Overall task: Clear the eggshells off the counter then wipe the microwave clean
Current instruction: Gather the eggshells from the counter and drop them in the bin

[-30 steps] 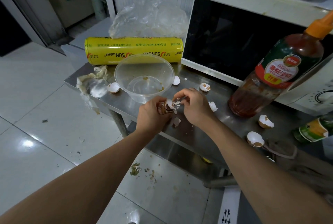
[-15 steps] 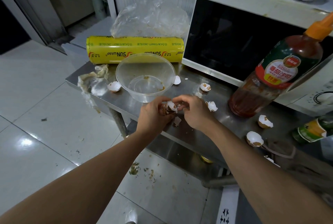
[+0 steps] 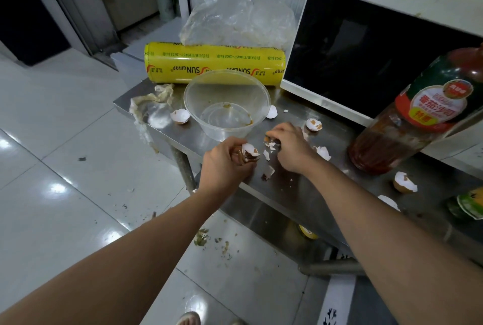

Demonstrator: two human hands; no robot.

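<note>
In the head view, your left hand [image 3: 224,165] grips gathered eggshells [image 3: 249,152]; your right hand [image 3: 292,150] pinches shell fragments [image 3: 270,141] near the clear bowl [image 3: 227,105]. More lie scattered along the steel counter [image 3: 300,188]; the microwave [image 3: 379,44] stands far right.

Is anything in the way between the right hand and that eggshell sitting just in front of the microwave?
Nothing visible blocks it. The eggshell lies on bare steel counter just beyond the right hand, which already pinches shell bits. The sauce bottle stands off to the right.

Brushed metal counter [image 3: 326,194], clear plastic bowl [image 3: 226,94] (smeared), glossy floor tiles [image 3: 65,141]
</note>
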